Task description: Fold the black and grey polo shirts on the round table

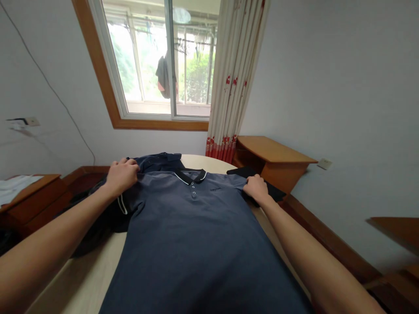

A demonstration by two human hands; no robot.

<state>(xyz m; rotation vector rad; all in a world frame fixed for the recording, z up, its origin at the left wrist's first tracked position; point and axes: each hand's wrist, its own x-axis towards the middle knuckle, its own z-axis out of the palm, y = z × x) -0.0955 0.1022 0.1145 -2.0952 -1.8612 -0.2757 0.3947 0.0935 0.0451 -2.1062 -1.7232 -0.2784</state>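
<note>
A dark blue polo shirt (193, 231) with a black collar lies face up on a pale round table (88, 270), collar pointing away from me. My left hand (121, 174) is closed on the shirt's left shoulder, by the sleeve. At the right shoulder, my right hand (255, 187) pinches the fabric. Both arms stretch forward over the table.
More dark clothing (157, 162) is piled beyond and left of the shirt. A wooden side table (271, 152) stands at the right by a curtain (232, 83). Another wooden stand (36, 196) with white cloth is at the left. A window (163, 61) fills the far wall.
</note>
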